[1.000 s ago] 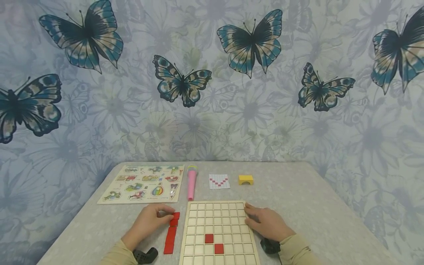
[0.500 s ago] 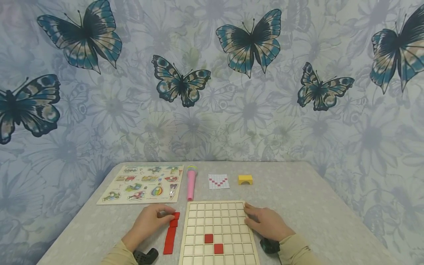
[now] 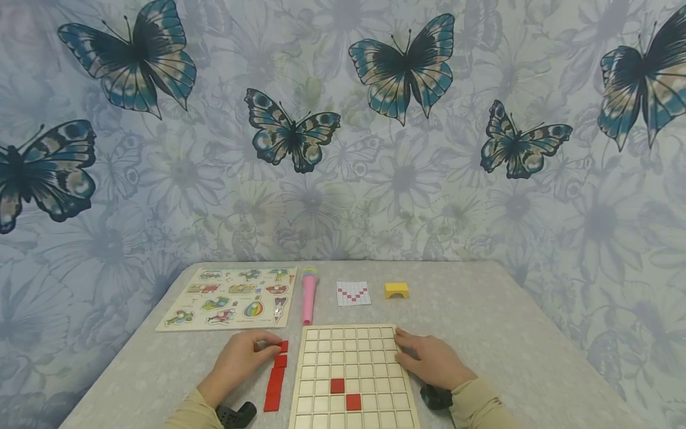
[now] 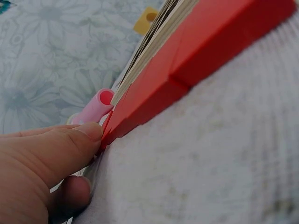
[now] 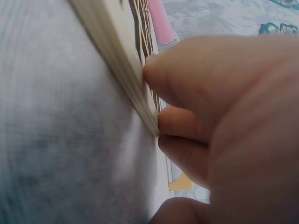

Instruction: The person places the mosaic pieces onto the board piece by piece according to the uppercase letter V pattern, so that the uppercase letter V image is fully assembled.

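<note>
My left hand (image 3: 241, 360) pinches a small red square tile (image 3: 284, 346) at the far end of a line of tiles. Nearer me, the other red tiles (image 3: 273, 390) lie along the left side of a pale wooden grid board (image 3: 351, 357). Two red tiles sit diagonally in its cells, one (image 3: 337, 386) farther from me than the other (image 3: 353, 402). The left wrist view shows my thumb (image 4: 86, 135) at the tip of the red line (image 4: 149, 100). My right hand (image 3: 436, 360) rests on the board's right edge near its far corner, fingers relaxed.
Behind the board lie a pink toy microphone (image 3: 308, 298), a small card (image 3: 354, 302) with a red V pattern, and a yellow arch block (image 3: 396, 290). A picture puzzle board (image 3: 230, 296) lies at the back left. A patterned wall (image 3: 343, 208) stands behind the table.
The tile in my left hand has shifted slightly away from me, and a gap now shows between it and the tile behind. My right hand and the board look the same.
</note>
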`<state>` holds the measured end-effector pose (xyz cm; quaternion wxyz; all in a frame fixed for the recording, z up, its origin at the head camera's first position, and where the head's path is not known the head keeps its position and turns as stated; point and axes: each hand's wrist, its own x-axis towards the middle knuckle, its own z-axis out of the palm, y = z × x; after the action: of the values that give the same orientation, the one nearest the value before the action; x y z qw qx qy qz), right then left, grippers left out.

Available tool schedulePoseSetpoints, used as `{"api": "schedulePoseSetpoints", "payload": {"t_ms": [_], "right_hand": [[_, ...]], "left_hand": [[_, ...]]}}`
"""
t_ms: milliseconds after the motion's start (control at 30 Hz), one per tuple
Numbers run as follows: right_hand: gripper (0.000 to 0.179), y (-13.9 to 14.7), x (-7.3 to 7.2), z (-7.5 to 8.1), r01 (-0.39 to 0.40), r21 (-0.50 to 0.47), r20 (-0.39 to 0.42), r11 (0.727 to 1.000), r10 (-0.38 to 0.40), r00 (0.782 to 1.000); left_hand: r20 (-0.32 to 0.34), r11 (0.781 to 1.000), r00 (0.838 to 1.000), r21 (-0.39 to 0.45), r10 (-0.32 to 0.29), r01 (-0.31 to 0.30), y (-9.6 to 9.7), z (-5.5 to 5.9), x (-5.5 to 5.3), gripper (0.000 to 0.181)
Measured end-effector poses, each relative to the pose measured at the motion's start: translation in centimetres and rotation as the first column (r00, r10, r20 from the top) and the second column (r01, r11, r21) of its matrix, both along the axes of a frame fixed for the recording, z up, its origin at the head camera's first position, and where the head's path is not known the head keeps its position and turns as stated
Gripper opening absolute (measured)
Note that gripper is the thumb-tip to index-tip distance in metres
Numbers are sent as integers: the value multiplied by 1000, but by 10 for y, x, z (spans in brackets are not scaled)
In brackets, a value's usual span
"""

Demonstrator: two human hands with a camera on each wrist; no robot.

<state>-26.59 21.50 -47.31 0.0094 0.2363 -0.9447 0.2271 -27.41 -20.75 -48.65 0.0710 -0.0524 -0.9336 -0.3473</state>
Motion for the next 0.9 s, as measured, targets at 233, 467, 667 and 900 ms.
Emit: {"api": "schedulePoseSetpoints", "payload": {"t_ms": [233,467,667,900], "right_hand": [[51,0,-1,0,-10,4,-2,1000,10,1000],[51,0,-2,0,-17,11,-13,1000,17,1000],[50,2,-4,-3,-15,19,-15,1000,16,1000],[51,1,-1,-1,-14,17,-22,1000,14,1000]], "left_hand": [[-16,1000,1000,-3,-4,4,1,0,-1,17],[-9,1000,1000,-11,-4,4,0,-2,-3,18],[-9,1000,1000,-6,-13,13,-1,-2,-3,17],[-17,1000,1000,-8,-20,20,-1,-2,-3,17]]}}
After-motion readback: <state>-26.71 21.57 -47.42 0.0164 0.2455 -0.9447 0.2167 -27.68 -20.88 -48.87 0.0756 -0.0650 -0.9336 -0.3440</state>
